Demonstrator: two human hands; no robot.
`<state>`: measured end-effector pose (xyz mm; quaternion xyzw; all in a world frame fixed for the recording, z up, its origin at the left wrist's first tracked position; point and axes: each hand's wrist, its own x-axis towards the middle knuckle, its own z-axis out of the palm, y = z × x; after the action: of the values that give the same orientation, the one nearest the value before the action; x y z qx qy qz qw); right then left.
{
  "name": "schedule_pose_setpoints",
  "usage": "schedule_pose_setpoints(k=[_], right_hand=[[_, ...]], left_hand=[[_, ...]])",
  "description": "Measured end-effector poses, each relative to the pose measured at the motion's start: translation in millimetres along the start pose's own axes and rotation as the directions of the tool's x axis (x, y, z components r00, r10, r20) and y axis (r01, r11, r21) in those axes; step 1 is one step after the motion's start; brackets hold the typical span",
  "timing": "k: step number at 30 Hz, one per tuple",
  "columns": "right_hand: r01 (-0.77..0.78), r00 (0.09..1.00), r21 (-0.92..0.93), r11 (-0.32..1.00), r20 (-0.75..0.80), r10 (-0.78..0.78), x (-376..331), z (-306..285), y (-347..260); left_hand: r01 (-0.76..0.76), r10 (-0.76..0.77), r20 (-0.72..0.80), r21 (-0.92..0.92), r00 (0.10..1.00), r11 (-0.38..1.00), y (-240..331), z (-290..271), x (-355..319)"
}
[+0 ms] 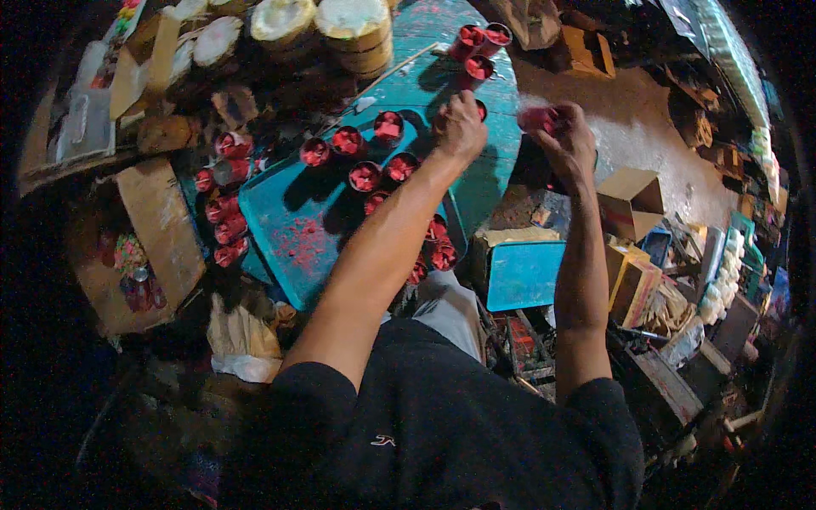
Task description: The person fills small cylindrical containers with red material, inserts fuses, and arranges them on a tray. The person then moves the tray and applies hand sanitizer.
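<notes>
My left hand (461,132) reaches over the far right of a blue tray (289,265), its fingers curled closed against a small red cup (481,110) that it partly covers. Off to the right of the blue table, my right hand (571,140) is raised and closed on a reddish cup (535,121), blurred by motion. Several cups with red contents stand in the tray, among them a red cup (347,141) at its far side and another red cup (365,176) near its middle. My left forearm hides some of them. Red crumbs (299,242) lie scattered on the tray.
Three red cups (478,68) stand at the table's far end (433,15). More red cups (229,206) are left of the tray. Round drums with whitish tops (353,25) stand at the back. Open cardboard boxes (631,204) and a blue panel (525,276) are at right.
</notes>
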<state>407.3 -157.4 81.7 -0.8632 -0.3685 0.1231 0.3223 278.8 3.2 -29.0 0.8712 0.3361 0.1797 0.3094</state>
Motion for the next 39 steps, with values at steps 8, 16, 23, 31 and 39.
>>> schedule_pose_setpoints(k=[8, 16, 23, 31, 39], right_hand=[[-0.012, 1.0, 0.129, 0.992, 0.012, 0.011, -120.6, -11.2, -122.7], [0.509, 0.859, -0.138, 0.85, 0.138, -0.492, -126.0, 154.4, -233.6], [0.637, 0.766, -0.359, 0.682, 0.194, -0.613, -109.8, 258.1, -192.1], [0.646, 0.74, -0.36, 0.673, 0.077, -0.668, -110.6, 268.9, -170.6], [0.167, 0.961, -0.306, 0.937, -0.16, -0.224, -40.6, 131.3, -170.1]], left_hand=[[-0.219, 0.233, 0.047, -0.199, 0.971, 0.955, 13.0, -201.9, -75.3], [0.005, -0.01, 0.058, 0.081, 0.998, 0.997, -157.8, -305.9, -158.1], [-0.016, 0.016, -0.016, 0.024, 1.0, 1.0, -213.5, -245.1, -142.3], [0.04, -0.035, 0.055, -0.1, 0.998, 0.994, -218.3, -242.3, -141.7], [0.241, -0.224, 0.107, -0.188, 0.969, 0.952, -228.2, -243.5, -150.7]])
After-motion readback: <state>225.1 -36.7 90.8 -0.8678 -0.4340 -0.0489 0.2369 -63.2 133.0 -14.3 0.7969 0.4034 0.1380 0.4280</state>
